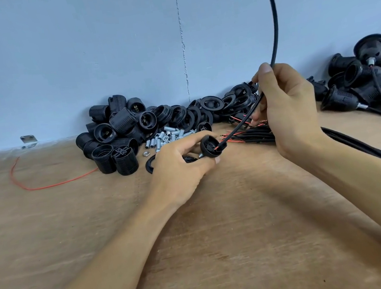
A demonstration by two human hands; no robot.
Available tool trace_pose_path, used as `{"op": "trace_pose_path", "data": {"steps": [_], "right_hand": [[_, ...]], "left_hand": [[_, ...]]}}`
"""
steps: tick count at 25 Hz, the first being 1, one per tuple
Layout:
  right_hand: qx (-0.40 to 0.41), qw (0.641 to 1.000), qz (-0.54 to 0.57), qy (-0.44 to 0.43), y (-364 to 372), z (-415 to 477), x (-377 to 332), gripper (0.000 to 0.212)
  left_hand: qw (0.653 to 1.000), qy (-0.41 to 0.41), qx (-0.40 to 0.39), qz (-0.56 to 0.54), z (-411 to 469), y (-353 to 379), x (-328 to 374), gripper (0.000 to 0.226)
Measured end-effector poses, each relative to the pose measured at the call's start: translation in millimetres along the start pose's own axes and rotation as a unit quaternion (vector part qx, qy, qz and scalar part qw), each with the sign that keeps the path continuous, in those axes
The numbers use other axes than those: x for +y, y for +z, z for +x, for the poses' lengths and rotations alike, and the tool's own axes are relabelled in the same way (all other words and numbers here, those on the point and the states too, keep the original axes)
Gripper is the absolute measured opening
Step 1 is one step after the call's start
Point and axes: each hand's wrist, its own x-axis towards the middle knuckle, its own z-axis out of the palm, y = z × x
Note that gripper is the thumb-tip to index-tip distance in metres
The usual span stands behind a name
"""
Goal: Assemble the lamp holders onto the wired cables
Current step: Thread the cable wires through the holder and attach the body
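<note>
Above the desk (221,226), the left grip (178,168) curls round the black lamp holder (210,145), while the right grip (288,110) pinches the cable (275,32), whose red-wired lower end meets the lamp holder, its tip hidden inside.

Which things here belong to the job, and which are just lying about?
Job: left hand, holder base, right hand, black cable, threaded holder pile, metal tubes, cable bundle.
Lying about: loose red wire, metal bracket.
</note>
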Motion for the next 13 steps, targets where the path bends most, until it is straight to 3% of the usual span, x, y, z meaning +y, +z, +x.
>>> {"op": "trace_pose_path", "data": {"steps": [13], "right_hand": [[-0.001, 1.0, -0.003, 0.002, -0.2, -0.8, 1.8, 0.027]], "left_hand": [[1.0, -0.004, 0.029, 0.013, -0.8, 2.0, -1.7, 0.032]]}}
